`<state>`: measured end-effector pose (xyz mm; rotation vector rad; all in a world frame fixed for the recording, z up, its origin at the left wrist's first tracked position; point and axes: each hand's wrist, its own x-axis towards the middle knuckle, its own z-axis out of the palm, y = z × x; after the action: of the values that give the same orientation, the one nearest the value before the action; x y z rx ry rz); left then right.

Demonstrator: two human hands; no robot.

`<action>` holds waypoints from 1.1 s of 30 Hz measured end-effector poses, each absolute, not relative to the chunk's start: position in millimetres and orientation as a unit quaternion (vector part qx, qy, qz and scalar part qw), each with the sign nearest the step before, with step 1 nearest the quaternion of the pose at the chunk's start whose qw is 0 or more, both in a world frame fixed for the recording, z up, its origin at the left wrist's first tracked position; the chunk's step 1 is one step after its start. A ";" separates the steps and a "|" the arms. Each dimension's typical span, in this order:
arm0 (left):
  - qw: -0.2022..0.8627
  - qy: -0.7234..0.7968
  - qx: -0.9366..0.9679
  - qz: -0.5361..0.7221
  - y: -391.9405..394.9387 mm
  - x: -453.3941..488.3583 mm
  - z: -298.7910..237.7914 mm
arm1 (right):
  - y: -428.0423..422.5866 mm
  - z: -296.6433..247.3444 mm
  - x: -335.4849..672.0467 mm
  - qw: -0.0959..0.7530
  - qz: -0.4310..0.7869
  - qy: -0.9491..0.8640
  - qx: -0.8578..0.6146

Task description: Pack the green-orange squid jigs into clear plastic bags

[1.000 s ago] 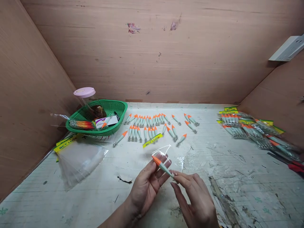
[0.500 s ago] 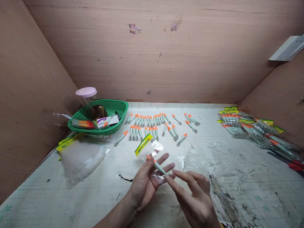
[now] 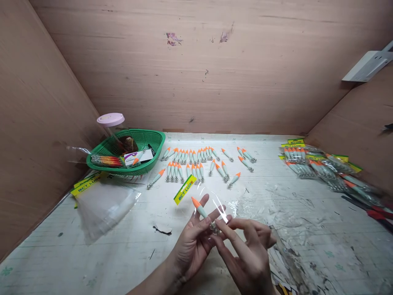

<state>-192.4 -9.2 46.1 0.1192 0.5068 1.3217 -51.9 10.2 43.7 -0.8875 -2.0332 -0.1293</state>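
Note:
In the head view, my left hand (image 3: 192, 246) holds a clear plastic bag (image 3: 211, 196) with a yellow and green header card (image 3: 185, 189) reading BCT LURE. A pale squid jig (image 3: 201, 209) with an orange tip lies along the bag, tip toward the card. My left thumb rests over the jig near its hooks, while the other fingers support the bag from below. My right hand (image 3: 250, 246) has its thumb and index finger closed at the jig's hook end (image 3: 215, 228). The fingers partly hide the bag's near edge.
Several loose squid jigs (image 3: 192, 156) lie in rows behind my hands. On the left are a green basket (image 3: 156, 149) and a stack of bags (image 3: 107, 207). Filled packs (image 3: 319, 164) and red-handled scissors (image 3: 379, 214) lie at the right. Wooden panels (image 3: 196, 82) enclose the table.
My left thumb has moved from the jig's orange end down toward its hooks. The orange tip now shows uncovered, and my right fingers have shifted closer around the hook end.

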 end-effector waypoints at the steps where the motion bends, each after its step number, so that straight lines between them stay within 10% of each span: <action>1: 0.762 0.217 0.056 0.608 -9.8 -192.4 46.1 | 9.7 44.2 -51.7 0.460 -0.054 -0.800 -0.380; 13: 0.749 0.155 0.032 0.643 -7.9 -190.3 43.6 | 24.4 58.8 -42.2 0.425 0.253 -0.806 -0.325; 33: 0.684 0.266 -0.106 0.670 7.5 -211.0 52.6 | 144.8 41.8 -29.6 0.292 0.152 -0.803 -0.496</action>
<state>-211.0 7.5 52.6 -0.2366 0.5963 1.5026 -29.6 144.8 41.8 -1.3223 -2.1414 0.4045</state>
